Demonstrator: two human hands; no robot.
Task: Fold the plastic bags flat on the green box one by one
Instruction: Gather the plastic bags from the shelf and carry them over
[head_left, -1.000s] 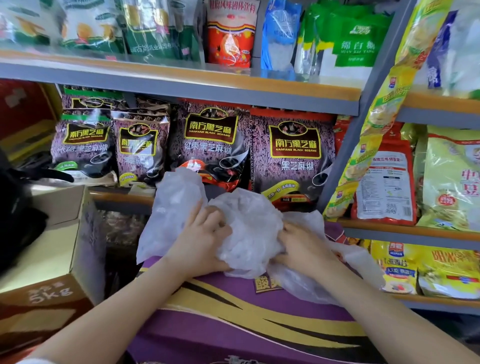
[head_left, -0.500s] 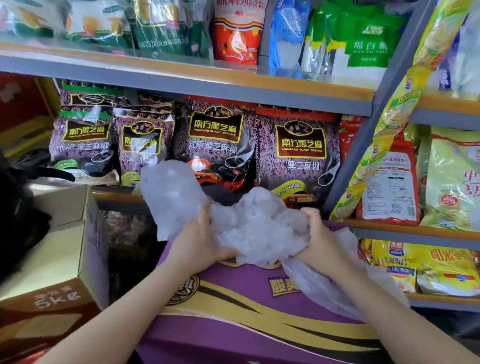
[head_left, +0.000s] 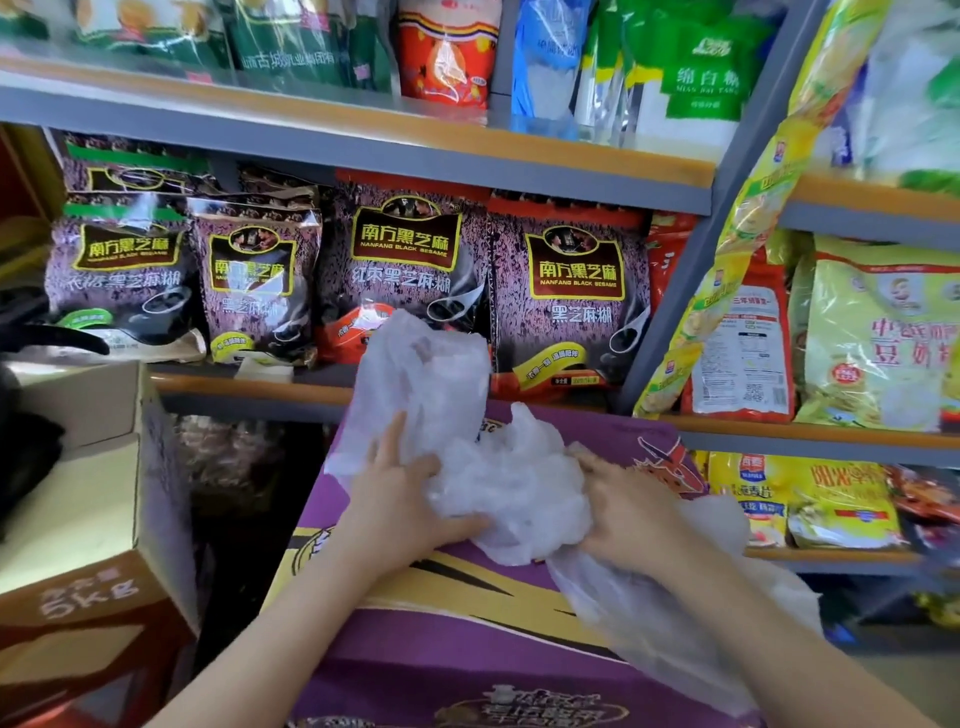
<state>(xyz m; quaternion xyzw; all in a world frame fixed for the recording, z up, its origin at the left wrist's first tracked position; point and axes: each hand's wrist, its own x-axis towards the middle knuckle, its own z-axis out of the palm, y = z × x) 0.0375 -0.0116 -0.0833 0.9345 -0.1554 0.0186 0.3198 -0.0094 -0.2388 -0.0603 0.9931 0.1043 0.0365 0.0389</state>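
Before shelves (head_left: 467, 156) of glossy sesame packets (head_left: 566, 291), both hands' fingers (head_left: 387, 441) grasp a crumpled translucent plastic bag (head_left: 498, 483) on a purple box (head_left: 467, 649).

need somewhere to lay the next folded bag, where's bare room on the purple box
Bare lid shows on the purple box near the camera, between the forearms, and at its far right corner beyond the right hand. The middle is crowded: the left hand and right hand hold the crumpled plastic bag, and another bag drapes the right edge.

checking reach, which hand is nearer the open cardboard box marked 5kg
Left. The left hand is on the crumpled plastic bag, on the side toward the cardboard box; the right hand is farther away.
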